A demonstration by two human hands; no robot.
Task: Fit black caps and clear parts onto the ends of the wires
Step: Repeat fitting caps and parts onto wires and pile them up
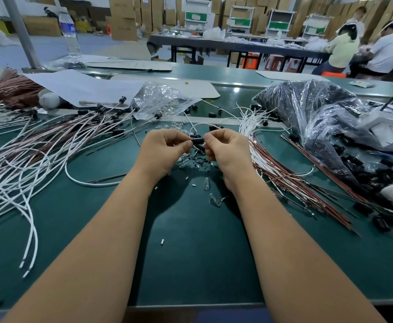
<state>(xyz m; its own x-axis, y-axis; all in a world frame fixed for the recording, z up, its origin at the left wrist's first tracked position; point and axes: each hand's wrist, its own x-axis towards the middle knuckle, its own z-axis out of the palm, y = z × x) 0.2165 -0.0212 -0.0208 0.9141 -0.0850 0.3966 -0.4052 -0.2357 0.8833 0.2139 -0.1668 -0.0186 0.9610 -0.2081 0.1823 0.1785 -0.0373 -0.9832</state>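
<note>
Black plastic is sitting between our fingertips: we are pinching a black cap [197, 140] from both sides over the middle of the green tabletop [191, 257], left hand [161, 151] and right hand [228, 151] curled tightly around it. A white wire [202, 124] is looping up from the cap. Finished capped wires [51, 145] are lying toward the left edge, bare wires [281, 169] toward the right. The water bottle [69, 31] label is too blurred for us to read.
</note>
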